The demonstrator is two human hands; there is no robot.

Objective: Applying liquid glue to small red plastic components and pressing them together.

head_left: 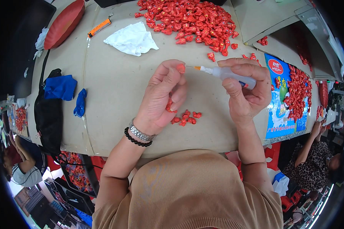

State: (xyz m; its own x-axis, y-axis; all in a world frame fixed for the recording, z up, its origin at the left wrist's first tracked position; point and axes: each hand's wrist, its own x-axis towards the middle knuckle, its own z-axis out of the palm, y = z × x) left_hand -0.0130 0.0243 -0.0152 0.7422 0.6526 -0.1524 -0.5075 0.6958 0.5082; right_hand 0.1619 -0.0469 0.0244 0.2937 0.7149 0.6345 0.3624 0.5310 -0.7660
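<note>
My left hand (166, 89), with a metal watch and a black bead bracelet at the wrist, pinches a small red plastic piece (180, 68) between thumb and fingertip. More red pieces (169, 105) are tucked in its curled lower fingers. My right hand (249, 86) is closed round a translucent squeeze bottle (233, 76) with a white neck, an orange tip and a thin needle. That needle points left, its end close to the pinched piece; whether they touch I cannot tell. Several loose red pieces (186, 117) lie on the table just below my left hand.
A large heap of red pieces (195, 23) covers the far middle. At right, more lie on a blue printed sheet (273, 114). A white cloth (131, 39), an orange tube (99, 28), blue cloths (60, 87) and a red tray (65, 23) are at left. Other people sit both sides.
</note>
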